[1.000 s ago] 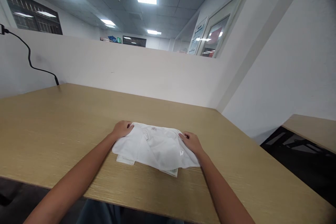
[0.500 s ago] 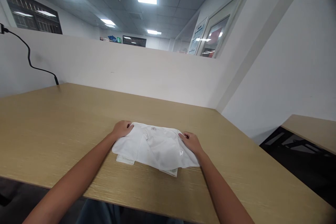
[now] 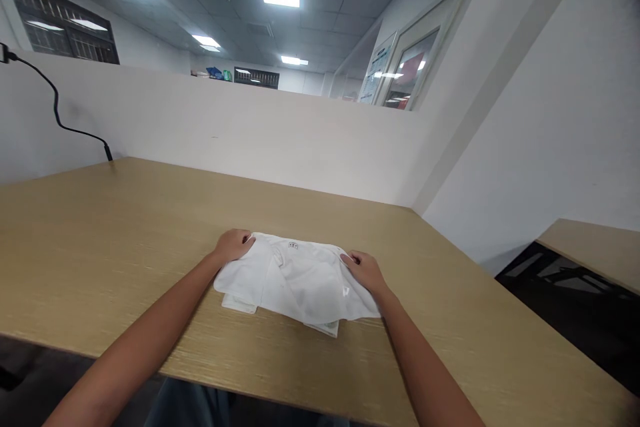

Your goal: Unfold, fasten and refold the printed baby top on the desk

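A white garment (image 3: 300, 280), which looks like a folded shirt, lies on the wooden table (image 3: 150, 240) in front of me. Near its far edge is a small dark print or label. Under its near side, corners of white fabric stick out. My left hand (image 3: 233, 245) is closed at the far left corner of the garment, thumb and fingers gripping the cloth. At the far right side, my right hand (image 3: 364, 271) is closed on the garment in the same way. The fingertips of both hands are partly hidden.
A white partition (image 3: 260, 137) rises behind the table's far edge. On the left hangs a black cable (image 3: 56, 103) that runs down to the table. To the right, past a gap, stands another wooden surface (image 3: 595, 247) with a dark frame under it.
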Action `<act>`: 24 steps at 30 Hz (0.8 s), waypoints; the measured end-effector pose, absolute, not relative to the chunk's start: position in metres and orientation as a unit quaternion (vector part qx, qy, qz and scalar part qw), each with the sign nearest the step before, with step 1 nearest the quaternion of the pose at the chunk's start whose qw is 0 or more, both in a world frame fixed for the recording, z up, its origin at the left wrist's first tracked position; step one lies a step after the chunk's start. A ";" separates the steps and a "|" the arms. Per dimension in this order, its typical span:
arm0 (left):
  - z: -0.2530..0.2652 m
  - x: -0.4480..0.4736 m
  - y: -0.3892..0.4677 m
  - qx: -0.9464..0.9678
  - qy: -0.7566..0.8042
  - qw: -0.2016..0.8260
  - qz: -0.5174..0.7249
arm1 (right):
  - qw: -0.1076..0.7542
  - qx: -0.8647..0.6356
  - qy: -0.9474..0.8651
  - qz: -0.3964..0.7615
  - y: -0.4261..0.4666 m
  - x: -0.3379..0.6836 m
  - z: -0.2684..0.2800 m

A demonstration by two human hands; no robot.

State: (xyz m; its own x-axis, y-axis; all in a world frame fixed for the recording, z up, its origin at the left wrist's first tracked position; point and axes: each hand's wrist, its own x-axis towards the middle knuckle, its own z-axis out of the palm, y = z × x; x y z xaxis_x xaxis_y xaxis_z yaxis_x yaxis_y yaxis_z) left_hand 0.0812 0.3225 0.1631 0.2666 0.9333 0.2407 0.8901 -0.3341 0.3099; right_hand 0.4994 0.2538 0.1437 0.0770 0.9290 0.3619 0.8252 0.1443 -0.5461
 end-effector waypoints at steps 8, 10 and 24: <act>0.163 0.081 0.322 0.794 0.572 0.062 0.197 | 0.346 -0.646 -0.676 0.078 0.254 0.500 0.143; 0.162 0.081 0.323 0.793 0.571 0.066 0.200 | 0.343 -0.647 -0.677 0.078 0.254 0.500 0.142; 0.171 0.077 0.328 0.689 0.577 0.233 0.371 | 0.525 -0.635 -0.557 0.105 0.255 0.496 0.149</act>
